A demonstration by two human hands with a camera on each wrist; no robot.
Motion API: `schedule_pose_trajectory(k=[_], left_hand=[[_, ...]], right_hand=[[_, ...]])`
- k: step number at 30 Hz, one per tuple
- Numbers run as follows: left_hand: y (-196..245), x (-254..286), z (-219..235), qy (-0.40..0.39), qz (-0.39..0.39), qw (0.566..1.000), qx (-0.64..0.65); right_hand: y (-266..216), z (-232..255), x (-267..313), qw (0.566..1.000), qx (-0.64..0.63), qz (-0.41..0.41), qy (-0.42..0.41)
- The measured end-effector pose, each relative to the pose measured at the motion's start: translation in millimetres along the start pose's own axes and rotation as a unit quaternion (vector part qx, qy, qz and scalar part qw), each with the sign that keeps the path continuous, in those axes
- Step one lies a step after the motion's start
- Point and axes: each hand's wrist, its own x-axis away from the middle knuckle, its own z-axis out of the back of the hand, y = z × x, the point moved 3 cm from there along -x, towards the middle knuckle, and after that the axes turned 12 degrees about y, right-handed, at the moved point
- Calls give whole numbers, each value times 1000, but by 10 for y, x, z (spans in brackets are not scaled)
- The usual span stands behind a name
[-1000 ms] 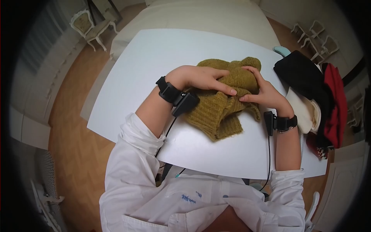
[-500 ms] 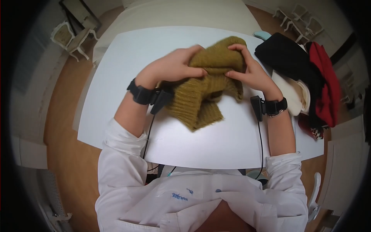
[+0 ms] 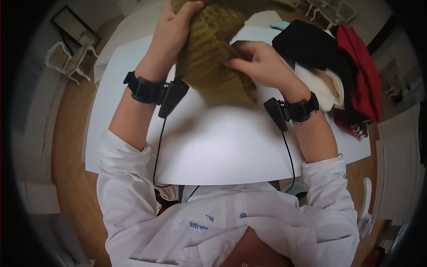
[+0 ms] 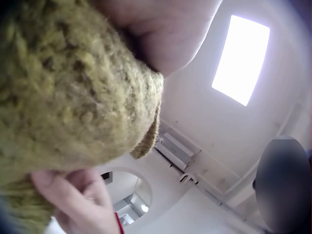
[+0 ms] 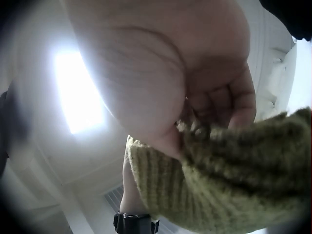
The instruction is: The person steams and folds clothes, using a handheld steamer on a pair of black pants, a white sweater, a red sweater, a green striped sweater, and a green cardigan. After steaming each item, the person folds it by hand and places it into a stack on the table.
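Note:
An olive-green knit garment (image 3: 209,49) hangs bunched between both hands above the white table, its ribbed edge lowest. My left hand (image 3: 171,33) grips its left side near the top of the head view, thumb on the knit. Lower down, my right hand (image 3: 264,64) pinches the other side between thumb and curled fingers. The right wrist view shows the ribbed knit (image 5: 243,180) caught under the right thumb (image 5: 168,141). In the left wrist view, the fuzzy knit (image 4: 73,97) covers most of the left hand's fingers.
A white tabletop (image 3: 213,151) spreads below the hands. At its right lie a black garment (image 3: 311,49), a red garment (image 3: 360,66) and a cream one (image 3: 313,86), heaped together. Cables (image 3: 290,155) run down from both wrist cameras. A chair (image 3: 66,62) stands far left.
Both hands have raised the knit garment off the table, and it now hangs more upright. The left hand went up and left; the right hand moved lower on the garment. The head view has shifted slightly.

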Motion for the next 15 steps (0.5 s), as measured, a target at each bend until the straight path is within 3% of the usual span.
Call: schedule_pose_trajectory(k=[2,3,4,5,6,7,9,10,12,14,15], left_hand=[[172,-189,-123,-70,-52,993,76],[296,-245,-160,-33,-108,993,44],[405,-279,-176,-35,-108,992,46],[520,-304,-203,-53,-58,994,80],[572,-311,-228,-70,-9,991,113],[544,-315,-180,-71,-10,991,113],[394,-305,-21,-191,-24,980,-58],[327,-316,22,-248,-31,958,-143],[345,-105,16,-273,-91,908,-303],[210,-34,10,-294,-91,883,-356],[152,23,5,-312,-71,875,-364]], right_hand=[[-21,248,-74,972,24,141,185],[-138,363,-130,954,-58,198,217],[-203,560,-59,959,-10,149,239],[-202,729,-104,933,-31,192,302],[-392,895,-66,955,-124,150,222],[-542,1010,25,943,-182,143,240],[-584,1141,121,926,-239,139,258],[-538,1212,139,934,-217,141,245],[-398,1294,175,942,-193,141,236],[-230,1178,179,972,122,103,174],[-140,1090,255,986,115,35,115]])
